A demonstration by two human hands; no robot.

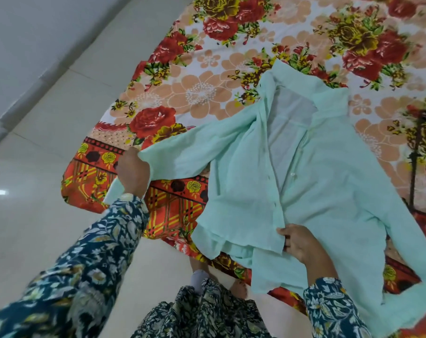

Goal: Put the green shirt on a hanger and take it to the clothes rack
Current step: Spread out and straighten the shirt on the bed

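A pale mint-green shirt (312, 172) lies spread face up on a flowered bed sheet (207, 76), front unbuttoned, collar pointing away from me. My left hand (133, 173) grips the end of its left sleeve, stretched out over the sheet's corner. My right hand (298, 242) pinches the lower edge of the open front placket. A dark hanger (415, 167) lies on the sheet at the right edge, partly covered by the shirt.
Pale glossy floor tiles (41, 211) fill the left half, with a wall base (24, 89) at the far left. My feet (199, 276) stand at the sheet's near edge. Dark floral sleeves and clothing fill the bottom.
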